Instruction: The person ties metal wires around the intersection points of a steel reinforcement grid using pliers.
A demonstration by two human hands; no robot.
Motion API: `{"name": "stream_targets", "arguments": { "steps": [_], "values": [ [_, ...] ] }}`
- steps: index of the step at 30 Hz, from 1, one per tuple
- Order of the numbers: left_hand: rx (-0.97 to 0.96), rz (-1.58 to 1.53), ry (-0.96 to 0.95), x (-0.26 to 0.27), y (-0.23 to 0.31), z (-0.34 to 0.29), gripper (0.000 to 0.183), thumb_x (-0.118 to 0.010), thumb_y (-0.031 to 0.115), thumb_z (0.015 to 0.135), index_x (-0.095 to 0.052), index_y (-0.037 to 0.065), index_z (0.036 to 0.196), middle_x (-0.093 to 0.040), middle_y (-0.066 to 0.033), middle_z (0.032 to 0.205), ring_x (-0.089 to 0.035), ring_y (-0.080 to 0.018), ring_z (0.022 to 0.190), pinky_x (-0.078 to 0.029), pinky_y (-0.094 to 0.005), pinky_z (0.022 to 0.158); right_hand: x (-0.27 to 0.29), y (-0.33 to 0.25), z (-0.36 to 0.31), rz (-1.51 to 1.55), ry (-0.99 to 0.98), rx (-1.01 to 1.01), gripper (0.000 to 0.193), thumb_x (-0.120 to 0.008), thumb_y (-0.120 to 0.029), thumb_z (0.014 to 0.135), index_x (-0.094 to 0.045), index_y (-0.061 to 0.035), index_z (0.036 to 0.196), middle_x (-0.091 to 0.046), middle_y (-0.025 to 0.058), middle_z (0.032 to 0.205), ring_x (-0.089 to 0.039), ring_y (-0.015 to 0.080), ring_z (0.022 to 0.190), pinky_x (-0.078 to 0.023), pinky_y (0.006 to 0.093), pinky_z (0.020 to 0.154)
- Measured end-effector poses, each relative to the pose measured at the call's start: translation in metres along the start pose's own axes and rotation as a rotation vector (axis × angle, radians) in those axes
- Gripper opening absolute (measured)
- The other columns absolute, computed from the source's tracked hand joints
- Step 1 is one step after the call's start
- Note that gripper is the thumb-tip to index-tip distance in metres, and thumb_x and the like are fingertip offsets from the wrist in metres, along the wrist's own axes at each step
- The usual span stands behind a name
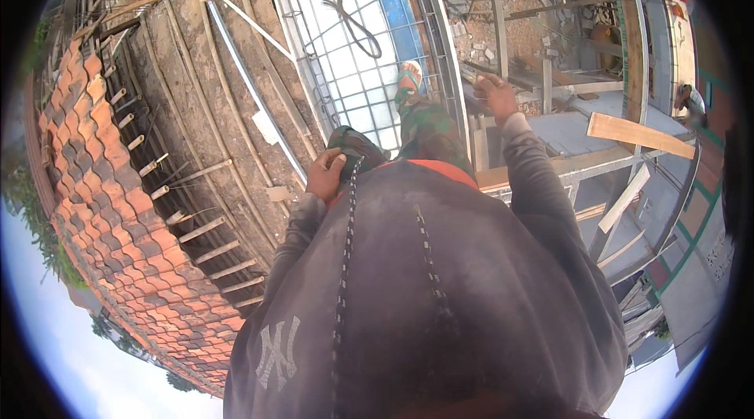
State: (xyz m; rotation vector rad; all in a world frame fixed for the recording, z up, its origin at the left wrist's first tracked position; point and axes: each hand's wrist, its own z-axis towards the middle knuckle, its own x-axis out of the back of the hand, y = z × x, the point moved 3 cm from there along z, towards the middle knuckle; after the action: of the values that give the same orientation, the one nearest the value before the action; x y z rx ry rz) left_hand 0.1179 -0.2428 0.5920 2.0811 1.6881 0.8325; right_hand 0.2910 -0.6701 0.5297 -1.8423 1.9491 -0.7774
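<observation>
My left hand (324,174) hangs beside my thigh, against the camouflage trousers (430,130), with its fingers curled in and nothing visible in them. Out to the right, my right hand (496,98) is closed with the fingers bent. A thin dark piece shows near its fingertips, too small to name. In front of me a grid of steel rebar (342,67) spans a white sheet, with a blue strip along its right side. A folded bundle of dark tie wire (344,14) lies on the bars. My sandalled foot (409,77) rests on the grid.
Long rebar cages (292,22) run along both sides of the grid. Left and lower lie bamboo poles (187,73) and an orange tiled roof (102,175). At right, timber framing (499,10) stands over rubble, with a loose plank (640,136). Another person (691,101) is at far right.
</observation>
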Motion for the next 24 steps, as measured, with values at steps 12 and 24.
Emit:
{"name": "stream_targets", "arguments": {
  "steps": [12,24],
  "values": [
    [-0.032,0.206,-0.229,0.038,-0.008,0.069,0.04,-0.069,0.027,0.096,-0.067,-0.004,0.121,-0.072,-0.0172,0.11,-0.069,-0.0266,0.102,-0.054,-0.0361,0.092,-0.015,0.097,-0.085,-0.407,0.037,-0.16,0.039,-0.065,-0.025,0.096,-0.068,0.0031,0.123,-0.073,0.013,0.101,-0.067,0.0186,0.085,-0.053,0.0343,0.079],
    [-0.379,0.702,-0.649,0.07,0.005,0.069,0.025,-0.076,0.024,0.087,-0.074,0.0,0.096,-0.069,-0.0181,0.096,-0.066,-0.0356,0.095,-0.052,-0.042,0.084,-0.106,0.124,-0.257,-0.702,0.409,0.248,0.011,-0.066,-0.012,0.094,-0.066,-0.0004,0.094,-0.065,0.0193,0.095,-0.061,0.0412,0.092,-0.048,0.0479,0.086]
  ]
}}
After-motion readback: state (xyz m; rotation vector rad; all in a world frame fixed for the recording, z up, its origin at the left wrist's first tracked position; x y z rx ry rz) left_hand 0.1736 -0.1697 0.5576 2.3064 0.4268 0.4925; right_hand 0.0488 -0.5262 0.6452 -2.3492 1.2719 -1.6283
